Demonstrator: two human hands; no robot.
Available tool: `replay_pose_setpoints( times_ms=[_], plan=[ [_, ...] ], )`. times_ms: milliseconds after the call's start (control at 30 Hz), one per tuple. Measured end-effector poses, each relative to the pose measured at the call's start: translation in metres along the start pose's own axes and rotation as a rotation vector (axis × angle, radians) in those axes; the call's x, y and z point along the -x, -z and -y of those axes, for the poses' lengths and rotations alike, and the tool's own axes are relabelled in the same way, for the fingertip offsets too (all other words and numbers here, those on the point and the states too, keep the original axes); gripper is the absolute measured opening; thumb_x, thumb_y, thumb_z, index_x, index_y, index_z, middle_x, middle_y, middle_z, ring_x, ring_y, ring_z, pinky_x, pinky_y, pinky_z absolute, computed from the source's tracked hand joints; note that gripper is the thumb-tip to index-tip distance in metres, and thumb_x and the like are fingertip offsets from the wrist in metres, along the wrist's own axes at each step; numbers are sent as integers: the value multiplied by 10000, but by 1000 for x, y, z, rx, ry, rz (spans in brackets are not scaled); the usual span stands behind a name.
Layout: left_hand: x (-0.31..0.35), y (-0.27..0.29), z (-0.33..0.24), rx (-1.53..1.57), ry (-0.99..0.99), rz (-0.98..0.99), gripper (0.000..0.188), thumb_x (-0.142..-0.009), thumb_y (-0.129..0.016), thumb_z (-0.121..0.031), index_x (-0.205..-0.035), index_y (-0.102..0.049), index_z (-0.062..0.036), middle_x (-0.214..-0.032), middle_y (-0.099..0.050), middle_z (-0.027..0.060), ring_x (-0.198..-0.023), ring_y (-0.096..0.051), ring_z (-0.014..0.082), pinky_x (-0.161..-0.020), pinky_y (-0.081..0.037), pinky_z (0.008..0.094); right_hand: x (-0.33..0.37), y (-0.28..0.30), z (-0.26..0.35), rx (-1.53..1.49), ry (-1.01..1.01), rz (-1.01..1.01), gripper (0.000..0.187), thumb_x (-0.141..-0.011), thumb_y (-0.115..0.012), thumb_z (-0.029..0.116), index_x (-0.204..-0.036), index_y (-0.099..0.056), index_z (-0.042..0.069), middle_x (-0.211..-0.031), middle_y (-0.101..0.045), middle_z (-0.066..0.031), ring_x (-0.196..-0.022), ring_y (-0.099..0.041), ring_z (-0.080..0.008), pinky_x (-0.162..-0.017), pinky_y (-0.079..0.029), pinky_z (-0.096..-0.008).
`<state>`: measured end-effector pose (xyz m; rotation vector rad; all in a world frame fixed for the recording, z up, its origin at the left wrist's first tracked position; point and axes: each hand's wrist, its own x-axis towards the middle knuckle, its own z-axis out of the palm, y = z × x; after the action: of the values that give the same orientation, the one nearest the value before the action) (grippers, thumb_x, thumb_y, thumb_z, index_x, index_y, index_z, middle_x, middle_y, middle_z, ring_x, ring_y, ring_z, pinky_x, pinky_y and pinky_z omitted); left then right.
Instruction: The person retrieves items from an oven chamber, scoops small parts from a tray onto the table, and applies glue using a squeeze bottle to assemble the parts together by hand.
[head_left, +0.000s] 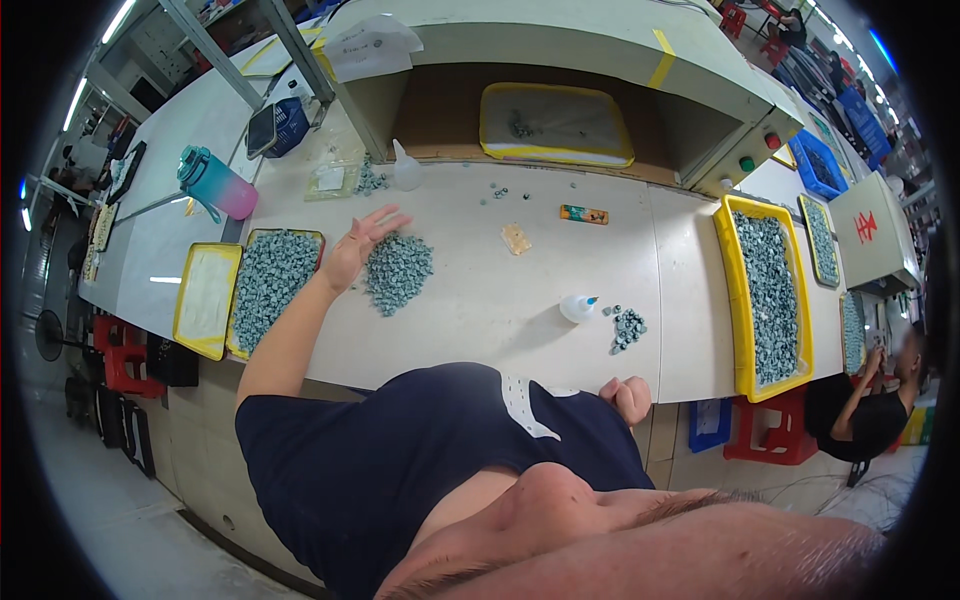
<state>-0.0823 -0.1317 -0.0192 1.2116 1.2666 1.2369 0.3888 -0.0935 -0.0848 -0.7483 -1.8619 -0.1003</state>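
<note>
1. Our left grip [362, 247] is spread open at the left edge of the large heap of grey-blue pieces [400, 278] on the counter [480, 320].
2. Our right grip [629, 399] is curled by the counter's front edge; we cannot tell whether it holds anything.
3. We see a smaller cluster [628, 331] near a white bottle [576, 309].

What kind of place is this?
Probably a factory workshop handling small parts. A pile of grey-green pieces sits on the white bench, more fill a yellow bin, and the cabinet has a red button and a green button.
</note>
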Motion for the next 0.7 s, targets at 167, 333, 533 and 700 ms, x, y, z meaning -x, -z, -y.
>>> replay_pose_setpoints(
  times_ms=[167, 333, 533, 700],
  plan=[
    [-31, -15, -11, -419, -175, -75, 378, -1003, -446, -278, -1262, -503, -10, -1184, -624, 109, -1129, -573, 210, -1002, -408, 336, 1, -3, -3, -16, -23, -61, 386, -757, -590, -44, -499, -328, 74, -469, -267, -71, -389, -280, -227, -404, -190, -355],
    [-114, -67, -51, -724, -193, -97, 293, -954, -516, -193, -1186, -535, -17, -1111, -624, 162, -1019, -606, 264, -894, -470, 331, -5, 1, -2, -13, 5, -1, 322, -731, -609, -7, -520, -381, 81, -487, -290, -57, -404, -329, -225, -414, -247, -340],
    [-276, -57, 14, -1335, -361, -114, 434, -963, -484, -351, -1228, -518, -9, -1229, -544, 227, -1107, -540, 352, -923, -455, 429, 3, 3, -3, -11, -11, -50, 285, -711, -622, 2, -528, -417, 77, -497, -315, -55, -410, -345, -222, -415, -261, -338],
    [-332, -86, 13, -1400, -165, -145, 591, -958, -438, -469, -1321, -460, -3, -1356, -459, 230, -1285, -423, 351, -1047, -386, 423, -1, 2, -2, 5, -3, -76, 303, -703, -627, -4, -520, -399, 78, -491, -307, -56, -399, -328, -218, -411, -250, -336]
  ],
)
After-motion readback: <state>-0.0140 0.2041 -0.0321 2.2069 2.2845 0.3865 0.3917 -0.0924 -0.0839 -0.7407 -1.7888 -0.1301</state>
